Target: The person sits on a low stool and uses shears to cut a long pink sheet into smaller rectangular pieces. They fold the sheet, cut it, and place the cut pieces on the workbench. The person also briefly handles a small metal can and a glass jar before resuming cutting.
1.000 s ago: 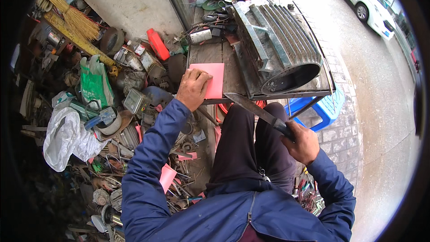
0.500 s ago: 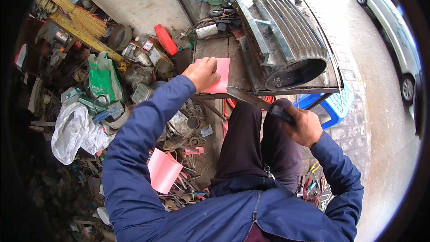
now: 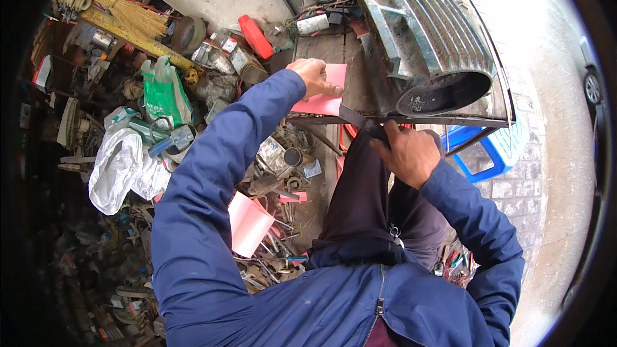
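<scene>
A pink sheet (image 3: 319, 105), perhaps paper, lies at the near left corner of the worn wooden bench (image 3: 321, 50). My left hand (image 3: 313, 80) presses it down with curled fingers, the thumb lying across it toward the right. In my closed right hand (image 3: 411, 156) is a knife (image 3: 351, 116) with a broad, dull blade and a dark handle. Its blade reaches the sheet's lower right corner, by the bench's front edge. My right fingers partly hide the handle. Whether the blade lies under or against the sheet I cannot tell.
A finned metal motor housing (image 3: 443, 32) stands on the bench's right. Under it is a blue plastic stool (image 3: 482, 154). More folded pink sheets (image 3: 249, 225) lie among scrap on the left, near a green bag (image 3: 166, 90) and a red bottle (image 3: 255, 36).
My right hand has brought the knife left and upward to the sheet's corner. My left thumb now stretches over the sheet. The whole view has shifted a little, and the car at right has moved mostly out of sight.
</scene>
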`<state>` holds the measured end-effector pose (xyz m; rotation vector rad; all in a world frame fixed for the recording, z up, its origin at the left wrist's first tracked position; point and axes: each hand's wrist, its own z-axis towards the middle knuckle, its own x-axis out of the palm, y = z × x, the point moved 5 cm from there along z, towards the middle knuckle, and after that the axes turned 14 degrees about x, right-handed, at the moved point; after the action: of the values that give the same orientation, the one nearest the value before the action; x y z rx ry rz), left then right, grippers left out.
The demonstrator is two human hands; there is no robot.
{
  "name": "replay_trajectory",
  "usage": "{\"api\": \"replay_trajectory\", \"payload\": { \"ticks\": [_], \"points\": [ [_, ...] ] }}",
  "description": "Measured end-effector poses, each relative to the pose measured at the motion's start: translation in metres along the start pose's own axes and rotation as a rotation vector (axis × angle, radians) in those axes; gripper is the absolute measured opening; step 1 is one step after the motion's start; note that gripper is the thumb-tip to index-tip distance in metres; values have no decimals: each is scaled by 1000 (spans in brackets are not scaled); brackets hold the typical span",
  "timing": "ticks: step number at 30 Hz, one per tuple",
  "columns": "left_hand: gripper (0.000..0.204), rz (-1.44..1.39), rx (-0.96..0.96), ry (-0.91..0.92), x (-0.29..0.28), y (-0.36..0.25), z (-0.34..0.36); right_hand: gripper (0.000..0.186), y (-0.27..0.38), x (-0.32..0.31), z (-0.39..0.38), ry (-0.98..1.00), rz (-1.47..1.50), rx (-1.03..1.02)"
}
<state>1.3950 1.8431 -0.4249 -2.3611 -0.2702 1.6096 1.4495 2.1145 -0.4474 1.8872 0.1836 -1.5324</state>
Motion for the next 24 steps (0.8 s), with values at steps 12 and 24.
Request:
{"api": "replay_trajectory", "payload": {
  "ticks": [12,24],
  "points": [
    [61,-64,-42,28,0,3,5,37,33,22,11,18,3,-56],
    [49,-22,248,-537,22,9,-17,36,-43,-79,-130,-118,365,-140]
  ]
}}
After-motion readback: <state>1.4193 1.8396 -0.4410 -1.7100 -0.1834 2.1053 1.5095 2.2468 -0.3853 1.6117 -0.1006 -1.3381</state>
